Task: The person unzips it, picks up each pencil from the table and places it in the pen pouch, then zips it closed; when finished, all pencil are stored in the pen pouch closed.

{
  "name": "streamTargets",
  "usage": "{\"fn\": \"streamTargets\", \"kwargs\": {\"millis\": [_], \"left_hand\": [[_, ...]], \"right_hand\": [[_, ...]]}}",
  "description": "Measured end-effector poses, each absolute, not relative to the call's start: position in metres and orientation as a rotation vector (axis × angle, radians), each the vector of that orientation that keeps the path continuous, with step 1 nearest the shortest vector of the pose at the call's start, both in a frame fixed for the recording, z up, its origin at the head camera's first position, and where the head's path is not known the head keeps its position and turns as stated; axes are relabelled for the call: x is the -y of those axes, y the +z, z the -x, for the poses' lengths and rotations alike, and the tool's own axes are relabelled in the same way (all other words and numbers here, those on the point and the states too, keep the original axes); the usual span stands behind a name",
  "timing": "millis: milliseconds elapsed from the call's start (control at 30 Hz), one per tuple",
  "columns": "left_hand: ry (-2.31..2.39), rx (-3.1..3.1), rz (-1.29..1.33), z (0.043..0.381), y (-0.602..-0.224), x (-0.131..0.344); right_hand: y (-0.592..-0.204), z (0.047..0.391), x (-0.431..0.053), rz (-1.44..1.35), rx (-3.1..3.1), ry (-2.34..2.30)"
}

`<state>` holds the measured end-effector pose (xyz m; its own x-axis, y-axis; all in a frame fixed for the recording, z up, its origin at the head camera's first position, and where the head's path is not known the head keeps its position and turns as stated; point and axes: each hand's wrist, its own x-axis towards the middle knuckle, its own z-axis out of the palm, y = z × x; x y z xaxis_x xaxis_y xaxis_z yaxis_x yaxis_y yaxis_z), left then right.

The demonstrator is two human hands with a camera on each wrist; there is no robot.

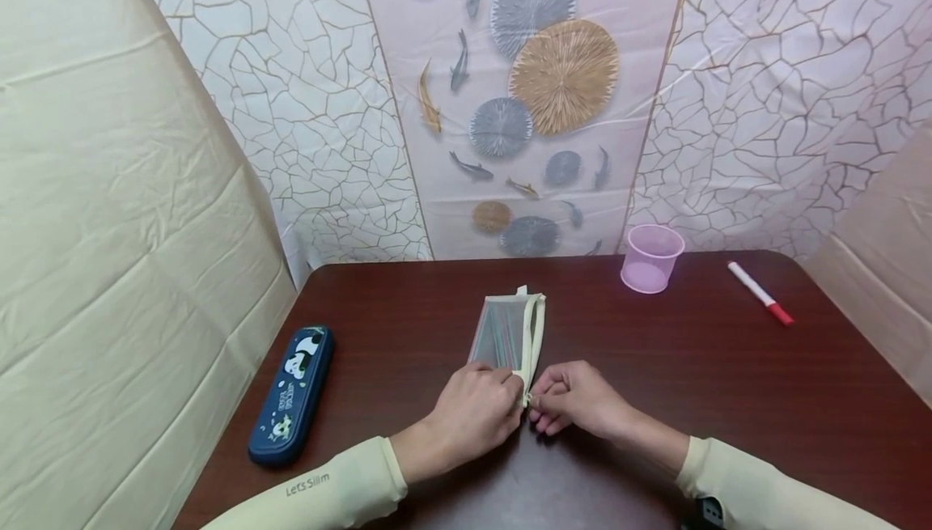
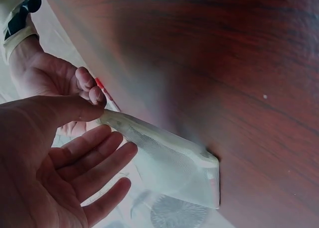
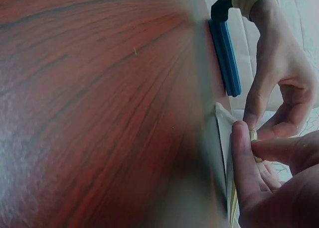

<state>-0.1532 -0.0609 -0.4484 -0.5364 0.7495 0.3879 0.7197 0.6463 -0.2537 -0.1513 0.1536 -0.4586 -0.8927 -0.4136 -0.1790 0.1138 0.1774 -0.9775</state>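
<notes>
A see-through mesh zipper pouch (image 1: 497,334) with pale yellow trim lies on the table, several thin coloured lines visible through it. Along its right side the two zipper edges (image 1: 535,328) stand apart. My left hand (image 1: 476,404) pinches the pouch's near corner between thumb and finger; in the left wrist view its other fingers (image 2: 107,171) extend loosely. Close against that corner, my right hand (image 1: 582,400) pinches the zipper's near end with thumb and forefinger. The small pull itself is mostly hidden by the fingertips.
To the left lies a dark blue pencil case (image 1: 291,396) with panda pictures. A pink translucent cup (image 1: 651,259) stands at the back right, and a white marker with a red cap (image 1: 760,294) lies beyond it. Patterned cloth (image 1: 328,109) hangs behind the brown table (image 1: 408,311).
</notes>
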Motion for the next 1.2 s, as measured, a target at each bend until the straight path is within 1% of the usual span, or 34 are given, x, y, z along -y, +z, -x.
{"fn": "streamTargets", "kwargs": {"millis": [367, 500, 700, 800, 900, 1000, 1100, 1200], "left_hand": [[0.133, 2.363, 1.116, 0.15, -0.448, 0.059], [0.103, 2.325, 1.102, 0.152, -0.447, 0.059], [0.04, 2.27, 1.091, 0.152, -0.45, 0.06], [0.004, 2.264, 1.092, 0.152, -0.451, 0.061], [-0.015, 2.265, 1.094, 0.15, -0.451, 0.062], [-0.026, 2.269, 1.098, 0.146, -0.451, 0.062], [-0.043, 2.266, 1.13, 0.14, -0.452, 0.061], [-0.044, 2.244, 1.177, 0.132, -0.454, 0.058]], "right_hand": [[-0.452, 0.156, -0.156, 0.331, -2.158, -1.65], [-0.447, 0.16, -0.158, 0.401, -2.219, -1.579], [-0.438, 0.165, -0.16, 0.607, -2.562, -1.313], [-0.433, 0.17, -0.161, 0.648, -2.758, -1.163], [-0.432, 0.179, -0.166, 0.599, -2.864, -1.079], [-0.433, 0.192, -0.176, 0.489, -2.815, -1.131], [-0.434, 0.208, -0.193, 0.399, -2.759, -1.197], [-0.434, 0.225, -0.215, 0.345, -2.834, -1.168]]}}
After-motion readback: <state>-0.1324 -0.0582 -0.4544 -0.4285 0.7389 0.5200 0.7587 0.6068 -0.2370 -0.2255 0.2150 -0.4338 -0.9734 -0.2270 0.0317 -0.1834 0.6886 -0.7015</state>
